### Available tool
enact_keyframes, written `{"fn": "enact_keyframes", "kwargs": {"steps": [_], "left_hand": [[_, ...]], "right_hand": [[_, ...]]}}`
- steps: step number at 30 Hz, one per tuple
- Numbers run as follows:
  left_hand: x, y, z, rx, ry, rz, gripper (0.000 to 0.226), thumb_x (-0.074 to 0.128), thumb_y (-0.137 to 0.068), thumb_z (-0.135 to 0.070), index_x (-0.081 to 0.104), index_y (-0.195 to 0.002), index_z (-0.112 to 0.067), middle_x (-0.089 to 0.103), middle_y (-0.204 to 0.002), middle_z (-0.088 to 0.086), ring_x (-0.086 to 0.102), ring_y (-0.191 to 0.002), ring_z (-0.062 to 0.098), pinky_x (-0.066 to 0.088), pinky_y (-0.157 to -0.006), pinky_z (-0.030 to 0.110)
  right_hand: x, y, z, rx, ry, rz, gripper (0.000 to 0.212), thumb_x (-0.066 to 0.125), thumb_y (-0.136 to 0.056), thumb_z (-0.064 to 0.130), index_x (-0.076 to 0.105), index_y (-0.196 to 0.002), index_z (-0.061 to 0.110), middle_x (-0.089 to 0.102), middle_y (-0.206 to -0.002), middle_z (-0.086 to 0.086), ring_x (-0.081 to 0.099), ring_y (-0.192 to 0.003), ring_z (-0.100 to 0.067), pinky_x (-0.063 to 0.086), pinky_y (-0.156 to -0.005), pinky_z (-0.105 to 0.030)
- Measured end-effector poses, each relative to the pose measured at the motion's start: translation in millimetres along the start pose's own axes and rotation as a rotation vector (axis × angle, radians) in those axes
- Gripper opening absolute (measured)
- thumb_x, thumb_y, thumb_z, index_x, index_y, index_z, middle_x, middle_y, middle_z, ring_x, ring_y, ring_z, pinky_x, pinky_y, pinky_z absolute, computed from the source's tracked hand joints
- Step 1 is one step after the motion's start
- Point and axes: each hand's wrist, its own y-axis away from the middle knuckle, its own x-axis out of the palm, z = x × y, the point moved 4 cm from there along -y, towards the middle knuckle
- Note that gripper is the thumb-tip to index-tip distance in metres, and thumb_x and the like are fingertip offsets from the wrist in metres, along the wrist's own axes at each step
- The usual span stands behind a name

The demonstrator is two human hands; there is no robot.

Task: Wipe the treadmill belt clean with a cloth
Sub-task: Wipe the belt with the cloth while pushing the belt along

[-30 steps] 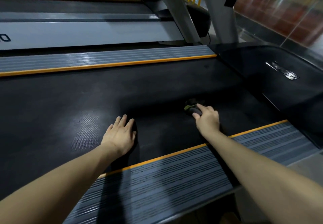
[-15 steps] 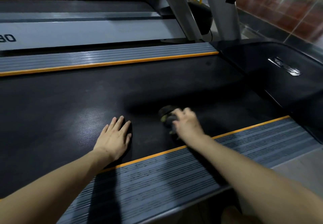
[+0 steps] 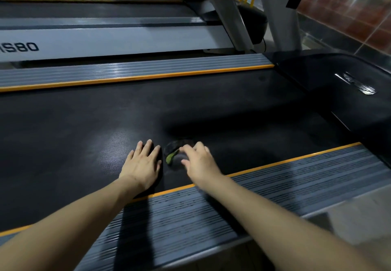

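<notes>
Cloth (image 3: 175, 155), dark with a green edge, is pressed under the curled fingers of the right hand (image 3: 200, 163) on the treadmill belt (image 3: 84, 126), near its near edge; the left hand (image 3: 142, 165) is laid flat just beside it. Streaks could be left if the bunched cloth is dragged with little contact

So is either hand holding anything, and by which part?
The right hand grips the dark cloth at its near edge. The left hand rests flat on the belt, holding nothing.
</notes>
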Motion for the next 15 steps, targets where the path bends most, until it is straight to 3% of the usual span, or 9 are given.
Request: {"fn": "enact_keyframes", "kwargs": {"steps": [2, 6, 8, 11, 15], "left_hand": [[0.8, 6.3, -1.2, 0.026, -0.012, 0.006, 0.056, 0.028, -0.105, -0.043, 0.022, -0.158, -0.025, 0.008, -0.169, 0.005, 0.004, -0.156, 0.031, 0.017, -0.124, 0.046], [-3.2, 19.8, -7.5, 0.043, 0.005, -0.012, 0.054, 0.029, -0.105, -0.043, 0.024, -0.156, -0.026, 0.008, -0.169, 0.004, 0.004, -0.155, 0.031, 0.016, -0.124, 0.046], [-1.8, 26.9, -9.3, 0.044, 0.010, 0.003, 0.054, 0.029, -0.106, -0.043, 0.024, -0.157, -0.025, 0.007, -0.169, 0.004, 0.003, -0.156, 0.030, 0.015, -0.125, 0.046], [-2.1, 34.2, -9.6, 0.053, 0.015, -0.011, 0.053, 0.029, -0.106, -0.040, 0.025, -0.157, -0.025, 0.006, -0.170, 0.005, 0.002, -0.156, 0.030, 0.015, -0.125, 0.045], [-8.9, 45.8, -12.0, 0.054, -0.007, -0.024, 0.053, 0.030, -0.106, -0.039, 0.027, -0.156, -0.024, 0.008, -0.169, 0.005, 0.004, -0.156, 0.030, 0.015, -0.125, 0.044]], "right_hand": [[-16.5, -9.8, -26.8, -0.024, 0.052, 0.032, 0.032, 0.064, -0.090, 0.023, 0.060, -0.122, 0.023, 0.048, -0.109, -0.011, 0.049, -0.103, -0.032, 0.048, -0.089, -0.041], [-61.8, -23.9, -103.3, 0.283, 0.247, -0.072, 0.032, 0.058, -0.094, 0.025, 0.055, -0.126, 0.021, 0.046, -0.117, -0.015, 0.047, -0.110, -0.036, 0.048, -0.092, -0.042], [-66.5, -13.9, -111.8, 0.384, 0.222, -0.126, 0.031, 0.055, -0.098, 0.026, 0.052, -0.129, 0.020, 0.046, -0.119, -0.015, 0.046, -0.111, -0.036, 0.046, -0.094, -0.042], [-44.6, -2.6, -77.2, 0.408, 0.112, -0.137, 0.035, 0.058, -0.097, 0.028, 0.055, -0.130, 0.020, 0.048, -0.118, -0.017, 0.053, -0.106, -0.040, 0.045, -0.094, -0.040], [-4.3, 5.2, -3.2, 0.239, 0.005, -0.019, 0.034, 0.059, -0.096, 0.030, 0.057, -0.130, 0.024, 0.051, -0.117, -0.016, 0.055, -0.107, -0.039, 0.045, -0.094, -0.040]]}}
